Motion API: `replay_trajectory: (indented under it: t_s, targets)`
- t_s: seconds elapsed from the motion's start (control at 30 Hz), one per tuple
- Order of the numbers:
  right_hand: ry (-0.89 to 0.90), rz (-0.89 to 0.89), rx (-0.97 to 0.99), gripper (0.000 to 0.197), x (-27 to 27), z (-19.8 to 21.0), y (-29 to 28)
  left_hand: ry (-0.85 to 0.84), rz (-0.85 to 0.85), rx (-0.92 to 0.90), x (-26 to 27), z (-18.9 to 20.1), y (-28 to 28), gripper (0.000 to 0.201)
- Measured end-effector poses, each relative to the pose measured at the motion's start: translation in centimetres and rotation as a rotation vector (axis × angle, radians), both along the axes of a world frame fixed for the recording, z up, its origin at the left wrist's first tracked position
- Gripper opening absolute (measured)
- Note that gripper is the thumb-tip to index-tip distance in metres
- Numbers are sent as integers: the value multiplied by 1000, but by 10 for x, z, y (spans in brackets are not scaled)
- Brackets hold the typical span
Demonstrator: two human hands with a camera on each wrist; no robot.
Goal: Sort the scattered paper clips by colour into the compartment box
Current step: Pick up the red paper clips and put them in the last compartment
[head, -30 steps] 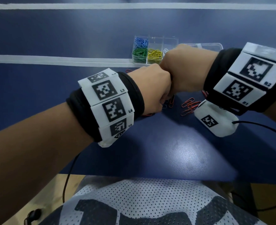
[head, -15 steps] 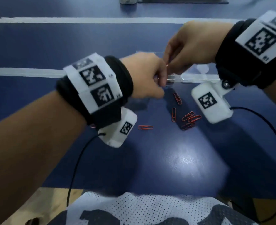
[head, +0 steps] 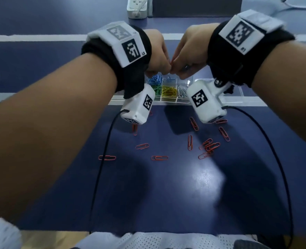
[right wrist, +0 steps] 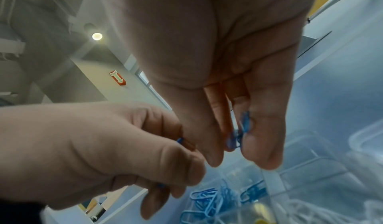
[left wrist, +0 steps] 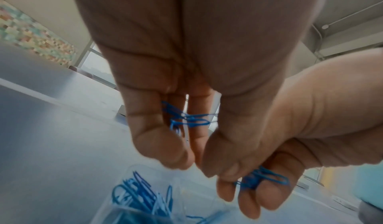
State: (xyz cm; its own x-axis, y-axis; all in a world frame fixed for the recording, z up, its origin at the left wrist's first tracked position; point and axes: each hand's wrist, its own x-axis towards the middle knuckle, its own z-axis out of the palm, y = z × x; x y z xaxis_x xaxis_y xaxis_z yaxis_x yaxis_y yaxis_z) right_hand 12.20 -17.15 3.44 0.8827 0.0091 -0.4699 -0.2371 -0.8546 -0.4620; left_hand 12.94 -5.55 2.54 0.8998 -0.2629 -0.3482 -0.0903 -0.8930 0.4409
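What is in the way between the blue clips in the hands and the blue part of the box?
Nothing visible. The left hand and the right hand each hold blue clips right above the open blue compartment of the box, with only air below them.

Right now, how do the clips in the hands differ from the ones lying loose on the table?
The clips in the hands are blue; the loose clips are orange-red. The held ones are bunched between curled fingers above the compartment box; the loose ones lie flat and scattered on the table. Both are the same wire paper-clip shape.
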Motion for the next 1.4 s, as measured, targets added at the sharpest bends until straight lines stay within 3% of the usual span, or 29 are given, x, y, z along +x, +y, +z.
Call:
replay_trajectory:
  t_s: [0.2,0.53,0.7,0.93,1.03,1.23,1.4]
  targets:
    - [23,-36,127,27,-2,5,0,58,22,-150,-5,8,0,18]
    - [-10,-161,175,24,-4,9,7,65,84,-255,-12,5,-5,48]
    - [57,-190,209,17,-5,12,10,45,121,-276,-8,-2,-7,56]
    - [91,-233,191,29,-7,14,18,100,203,-409,-8,-9,-8,57]
    - [76,-227,157,26,-5,11,17,96,215,-423,-7,-13,-7,59]
    - [164,-262,367,34,-5,-2,12,110,247,-462,-6,-21,1,60]
    - [65,-252,385,21,-16,7,12,39,234,-510,-14,-18,11,52]
